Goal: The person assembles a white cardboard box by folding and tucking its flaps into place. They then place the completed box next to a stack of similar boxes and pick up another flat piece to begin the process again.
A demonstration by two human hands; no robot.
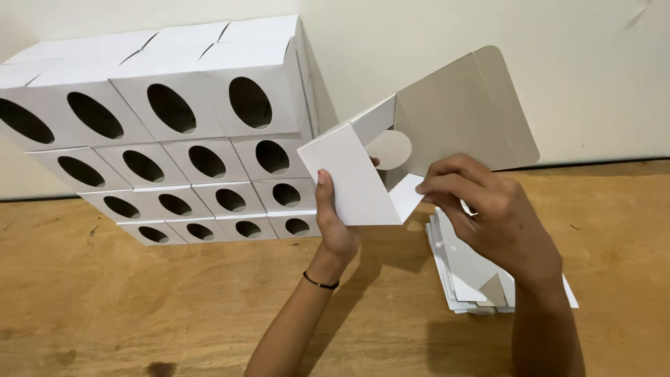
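Hands: two; left hand point(336, 222) and right hand point(488, 209) both pinch one half-folded box point(419, 139), frame centre.
Stacked boxes point(174, 132): sixteen, upper left; leftmost cut off.
Flat sheets point(460, 286): one pile, partly hidden, uncountable.

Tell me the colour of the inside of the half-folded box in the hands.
Grey-brown on the inside of the half-folded box, white outside; head view shows it.

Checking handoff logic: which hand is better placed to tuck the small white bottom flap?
Right. The right hand already pinches the small white flap of the half-folded white cardboard box; the left hand supports its side panel.
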